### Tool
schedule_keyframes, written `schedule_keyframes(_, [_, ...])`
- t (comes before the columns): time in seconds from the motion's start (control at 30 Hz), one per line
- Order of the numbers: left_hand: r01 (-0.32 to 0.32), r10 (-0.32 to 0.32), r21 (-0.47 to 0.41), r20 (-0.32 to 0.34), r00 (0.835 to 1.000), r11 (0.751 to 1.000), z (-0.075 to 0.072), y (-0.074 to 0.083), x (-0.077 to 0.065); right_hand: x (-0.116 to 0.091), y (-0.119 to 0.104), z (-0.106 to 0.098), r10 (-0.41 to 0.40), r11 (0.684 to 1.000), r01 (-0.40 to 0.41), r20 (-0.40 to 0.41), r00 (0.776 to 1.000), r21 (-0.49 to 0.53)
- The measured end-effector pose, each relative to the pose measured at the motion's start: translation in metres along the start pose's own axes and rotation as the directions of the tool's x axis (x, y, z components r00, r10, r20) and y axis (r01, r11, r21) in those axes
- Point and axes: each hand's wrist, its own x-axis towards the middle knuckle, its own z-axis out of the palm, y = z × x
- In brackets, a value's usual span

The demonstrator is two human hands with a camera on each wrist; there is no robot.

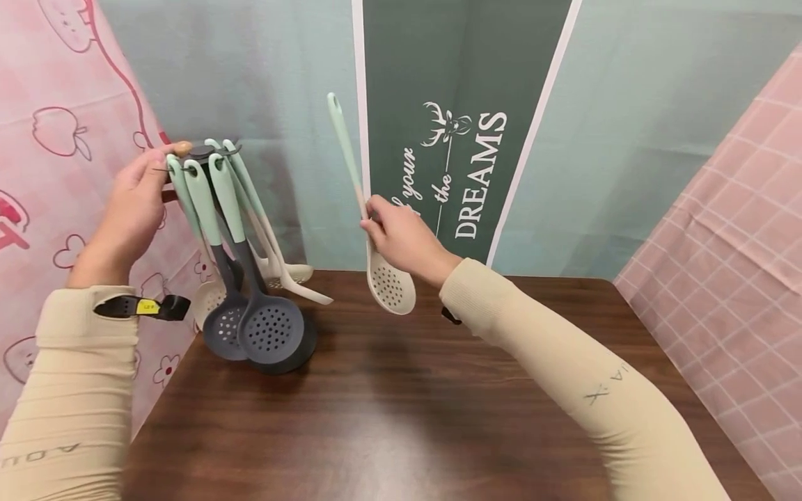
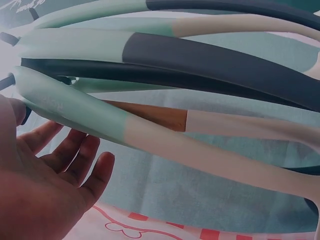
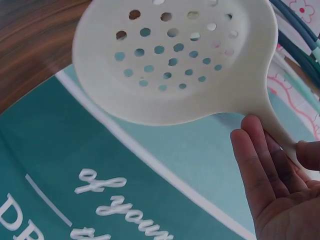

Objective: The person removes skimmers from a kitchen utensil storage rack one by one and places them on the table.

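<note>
A cream skimmer (image 1: 390, 287) with a round perforated bowl and a mint handle hangs above the table, bowl down. My right hand (image 1: 406, 235) pinches its lower shaft, just above the bowl; in the right wrist view the thumb and fingers lie on either side of the skimmer's neck (image 3: 257, 100). On the left stands a dark utensil rack (image 1: 202, 152) hung with several mint-handled utensils, among them a grey skimmer (image 1: 272, 330). My left hand (image 1: 136, 202) holds the rack's top by a hook, thumb in front and fingers curled behind; its fingers (image 2: 80, 155) are below a mint-and-cream handle (image 2: 100, 115).
The rack's round grey base (image 1: 299, 358) stands on the brown wooden table (image 1: 388, 417), near its left edge. A wooden-handled utensil (image 2: 160, 116) hangs among the others. Pink patterned cloths flank both sides, and a green printed cloth (image 1: 464, 56) hangs behind.
</note>
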Motion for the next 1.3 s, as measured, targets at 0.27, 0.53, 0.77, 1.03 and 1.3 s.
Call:
schedule_keyframes(0.27, [-0.034,0.034,-0.051,-0.007,0.999,0.998,-0.006,-0.004,-0.005,-0.019,0.012,-0.021,0.002,1.0,-0.002,0.0,1.0,-0.011])
schedule_keyframes(0.53, [-0.053,0.052,-0.07,-0.015,0.999,0.996,-0.006,-0.003,-0.004,-0.041,0.019,-0.036,0.018,1.0,-0.018,0.021,1.0,-0.004])
schedule_keyframes(0.77, [-0.049,0.049,-0.022,-0.02,0.999,0.999,-0.006,-0.004,-0.006,-0.057,0.027,-0.046,0.018,0.999,-0.019,-0.021,1.0,-0.048])
schedule_keyframes(1.03, [-0.06,0.06,-0.025,-0.024,0.998,0.998,-0.006,-0.005,-0.006,-0.075,0.043,-0.067,0.047,0.998,-0.049,-0.042,0.998,-0.044])
schedule_keyframes(1.3, [-0.042,0.042,-0.022,-0.027,0.999,0.999,-0.003,-0.004,-0.006,-0.097,0.063,-0.089,0.108,0.993,-0.11,-0.039,0.993,-0.036])
